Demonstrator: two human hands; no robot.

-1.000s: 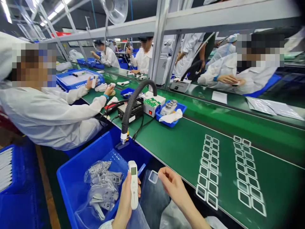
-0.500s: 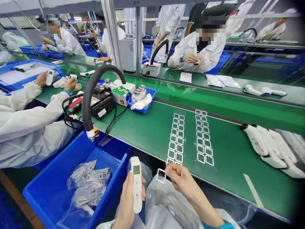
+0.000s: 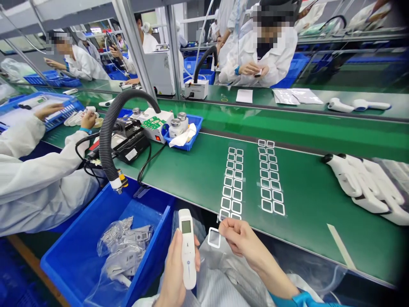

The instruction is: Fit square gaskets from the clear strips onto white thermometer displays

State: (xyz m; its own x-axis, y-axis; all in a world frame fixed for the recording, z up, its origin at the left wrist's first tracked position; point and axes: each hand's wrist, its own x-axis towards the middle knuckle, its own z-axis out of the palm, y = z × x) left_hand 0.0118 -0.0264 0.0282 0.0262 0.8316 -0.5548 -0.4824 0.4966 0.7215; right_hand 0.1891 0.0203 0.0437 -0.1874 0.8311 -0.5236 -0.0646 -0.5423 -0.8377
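Your left hand (image 3: 174, 273) grips a white handheld thermometer (image 3: 187, 247) upright, while your right hand (image 3: 246, 247) pinches a clear square frame (image 3: 214, 237) beside it; rows of matching frames (image 3: 231, 183) lie at 12 o'clock on the green workbench (image 3: 303, 213).

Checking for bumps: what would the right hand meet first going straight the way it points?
The right hand would probably meet the nearest white square frame on the green belt, though depth is unclear.
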